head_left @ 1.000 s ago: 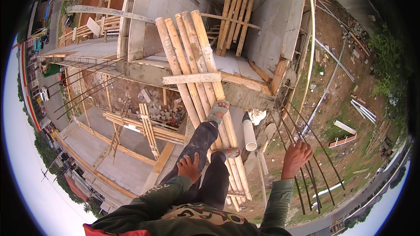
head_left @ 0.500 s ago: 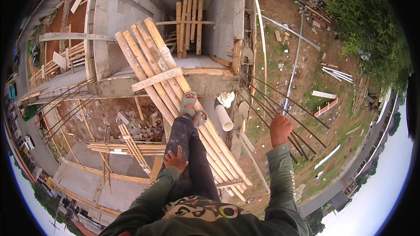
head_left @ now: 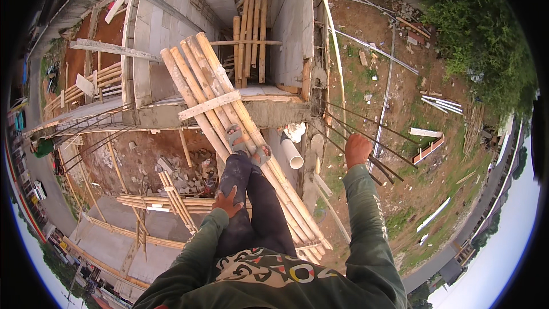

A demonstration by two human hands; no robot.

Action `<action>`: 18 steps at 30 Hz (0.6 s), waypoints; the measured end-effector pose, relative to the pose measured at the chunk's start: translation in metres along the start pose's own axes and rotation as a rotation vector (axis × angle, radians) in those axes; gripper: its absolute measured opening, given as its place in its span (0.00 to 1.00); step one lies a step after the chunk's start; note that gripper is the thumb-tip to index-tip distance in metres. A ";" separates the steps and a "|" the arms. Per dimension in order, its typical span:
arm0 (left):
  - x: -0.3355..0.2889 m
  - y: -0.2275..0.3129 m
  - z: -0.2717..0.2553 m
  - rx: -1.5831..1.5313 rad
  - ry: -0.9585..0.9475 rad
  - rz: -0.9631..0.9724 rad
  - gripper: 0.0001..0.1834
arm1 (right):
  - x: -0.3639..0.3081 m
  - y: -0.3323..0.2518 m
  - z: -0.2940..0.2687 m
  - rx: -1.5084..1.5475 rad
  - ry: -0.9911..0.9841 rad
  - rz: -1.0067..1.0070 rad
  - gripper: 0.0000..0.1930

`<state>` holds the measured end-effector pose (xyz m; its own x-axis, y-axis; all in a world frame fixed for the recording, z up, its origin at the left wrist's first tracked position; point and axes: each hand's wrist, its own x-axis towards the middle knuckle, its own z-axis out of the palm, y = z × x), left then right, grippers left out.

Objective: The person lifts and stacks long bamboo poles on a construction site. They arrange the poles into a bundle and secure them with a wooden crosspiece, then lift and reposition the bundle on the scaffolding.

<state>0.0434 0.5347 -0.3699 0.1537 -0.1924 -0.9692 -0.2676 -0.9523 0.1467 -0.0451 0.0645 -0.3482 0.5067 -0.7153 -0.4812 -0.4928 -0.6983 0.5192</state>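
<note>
My left hand (head_left: pixel 229 202) lies on my left thigh (head_left: pixel 235 180), its fingers spread over the dark trousers. My right hand (head_left: pixel 358 149) is closed in a fist around one of several steel reinforcing bars (head_left: pixel 389 142), which stick out from a concrete column (head_left: pixel 319 91) at my right. How many bars the fist holds is hidden. Under my sandalled feet (head_left: pixel 246 144) runs a walkway of bamboo poles (head_left: pixel 213 88) tied side by side, with a wooden crosspiece (head_left: pixel 210 105) across it.
The walkway rests on a concrete beam (head_left: pixel 274 113) high above the ground. A white pipe (head_left: pixel 293 153) opens beside it. More bamboo poles (head_left: pixel 250 34) stand in the walled shaft ahead. Rubble (head_left: pixel 186 174) lies below left; a tree (head_left: pixel 486 34) grows far right.
My right hand has shifted forward and slightly left along the bars. My feet and the walkway sit at a slightly different angle in view, while my left hand stays on the thigh.
</note>
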 end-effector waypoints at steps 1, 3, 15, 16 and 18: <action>0.000 -0.004 -0.001 -0.004 -0.019 -0.030 0.47 | 0.001 -0.001 -0.001 0.013 -0.001 0.014 0.08; 0.003 -0.015 -0.003 -0.017 -0.041 -0.058 0.48 | 0.002 -0.003 -0.002 0.049 -0.012 0.048 0.08; 0.026 -0.065 -0.025 -0.092 -0.015 0.014 0.48 | 0.002 -0.016 -0.007 0.012 0.004 0.141 0.13; 0.026 -0.067 -0.029 -0.117 -0.009 0.035 0.48 | 0.003 -0.016 -0.007 0.017 0.013 0.148 0.13; 0.027 -0.069 -0.035 -0.155 0.010 0.065 0.49 | 0.006 -0.016 -0.007 0.007 0.023 0.157 0.13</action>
<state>0.0997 0.5869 -0.3994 0.1500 -0.2566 -0.9548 -0.1275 -0.9627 0.2386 -0.0298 0.0715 -0.3545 0.4393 -0.8150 -0.3780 -0.5724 -0.5782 0.5814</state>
